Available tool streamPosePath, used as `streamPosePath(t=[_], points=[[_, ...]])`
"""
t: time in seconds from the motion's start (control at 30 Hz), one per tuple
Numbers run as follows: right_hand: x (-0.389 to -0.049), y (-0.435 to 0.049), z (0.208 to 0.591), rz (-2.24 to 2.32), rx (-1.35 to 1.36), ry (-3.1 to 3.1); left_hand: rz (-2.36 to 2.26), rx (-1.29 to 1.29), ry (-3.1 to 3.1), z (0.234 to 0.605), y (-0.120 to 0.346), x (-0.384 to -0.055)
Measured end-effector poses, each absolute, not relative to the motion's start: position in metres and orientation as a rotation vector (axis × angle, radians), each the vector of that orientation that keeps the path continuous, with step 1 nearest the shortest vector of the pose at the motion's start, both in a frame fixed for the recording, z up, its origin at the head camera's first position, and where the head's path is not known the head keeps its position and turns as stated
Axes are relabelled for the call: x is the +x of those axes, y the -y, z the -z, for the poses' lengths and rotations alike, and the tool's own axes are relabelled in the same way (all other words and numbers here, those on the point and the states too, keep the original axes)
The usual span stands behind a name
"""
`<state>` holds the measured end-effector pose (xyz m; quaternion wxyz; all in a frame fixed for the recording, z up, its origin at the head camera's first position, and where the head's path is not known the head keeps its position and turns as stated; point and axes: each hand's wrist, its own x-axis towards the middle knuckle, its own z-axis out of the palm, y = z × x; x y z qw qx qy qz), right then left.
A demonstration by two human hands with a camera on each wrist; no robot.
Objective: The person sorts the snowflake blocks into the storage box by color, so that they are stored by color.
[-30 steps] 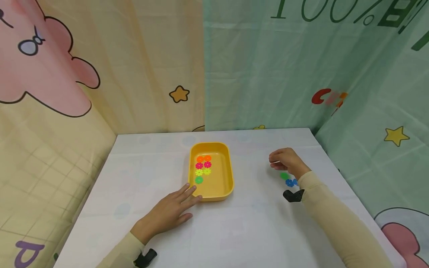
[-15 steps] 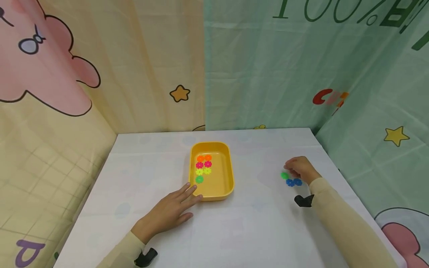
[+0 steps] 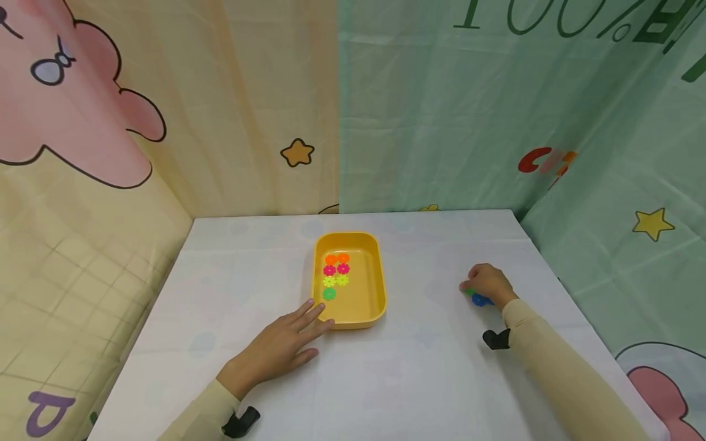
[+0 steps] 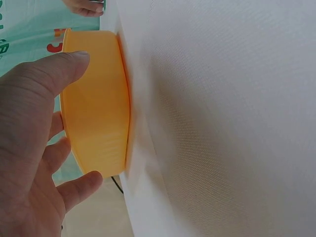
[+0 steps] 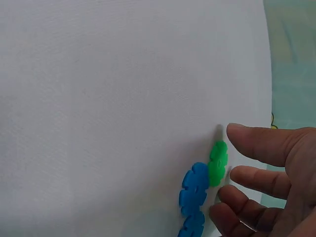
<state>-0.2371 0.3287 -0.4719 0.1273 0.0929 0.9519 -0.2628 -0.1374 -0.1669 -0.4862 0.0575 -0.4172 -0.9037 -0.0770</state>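
My left hand (image 3: pixel 278 346) lies with straight, spread fingers at the near left corner of a yellow tray (image 3: pixel 366 294), fingertips on its rim. Inside the tray, flower-shaped plastic pieces stand in rows: orange pieces (image 3: pixel 337 258), pink pieces (image 3: pixel 336 269), yellow pieces (image 3: pixel 336 280) and one green piece (image 3: pixel 329 294). Over on the right, my right hand (image 3: pixel 488 283) reaches down to another green flower piece (image 5: pixel 218 164). Its thumb and forefinger are parted, tips right beside that piece. Two blue flower pieces (image 5: pixel 194 190) lie against the green one, partly under the hand in the head view.
A white cloth covers the table (image 3: pixel 386 380). Printed curtains (image 3: pixel 430 122) hang behind it and along both sides. Black wrist straps (image 3: pixel 241 422) sit on both sleeves.
My right hand first moved right and toward me, then slid slightly left and down over the green piece. The left hand and the tray have stayed in place.
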Motion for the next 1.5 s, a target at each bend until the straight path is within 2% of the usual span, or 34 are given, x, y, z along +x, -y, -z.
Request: streamPosePath(t=[0.73,1.13,1.5], points=[[-0.233,-0.322,0.477,0.772,0.27,-2.836,0.2,-1.256,2.716,0.489,0.167,-0.137],[-0.24,-0.321,0.478,1.166,0.351,-2.63,0.22,-1.267,2.691,0.491,0.167,-0.136],[-0.245,-0.301,0.453,1.458,0.358,-2.497,0.218,-1.257,2.744,0.489,0.166,-0.137]])
